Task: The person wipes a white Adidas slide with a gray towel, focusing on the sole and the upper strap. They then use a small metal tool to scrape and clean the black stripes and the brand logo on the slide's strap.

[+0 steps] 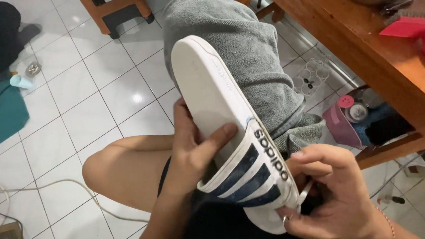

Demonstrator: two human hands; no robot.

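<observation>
- White rubber slide sandal with dark blue stripes across its strap (234,147) lies sole-up and tilted across the person's lap, heel end toward the body, toe end pointing away over a grey terry towel (237,49) draped on the raised knee.
- Left hand (190,150) is clamped on the sandal's near side: thumb pressed flat on the pale sole, fingers wrapped underneath out of sight.
- Right hand (330,196) is closed at the strap's edge by the heel, fingertips pinching something thin and pale there; what it is I cannot tell.
- Step in hand, as I judge it: fine work along the strap's border, one hand steadying, the other picking or pulling.
- Next move would seem to call for a firm left grip so the sandal does not twist, and a careful pull close along the strap edge.
- Beyond the right hand: brown wooden table (345,32) with a pink brush (413,31) on top; below it, a pink-lidded box of small items (355,118).
- Beyond the left hand: white tiled floor (88,92), a pale cable (44,186) trailing across it.
</observation>
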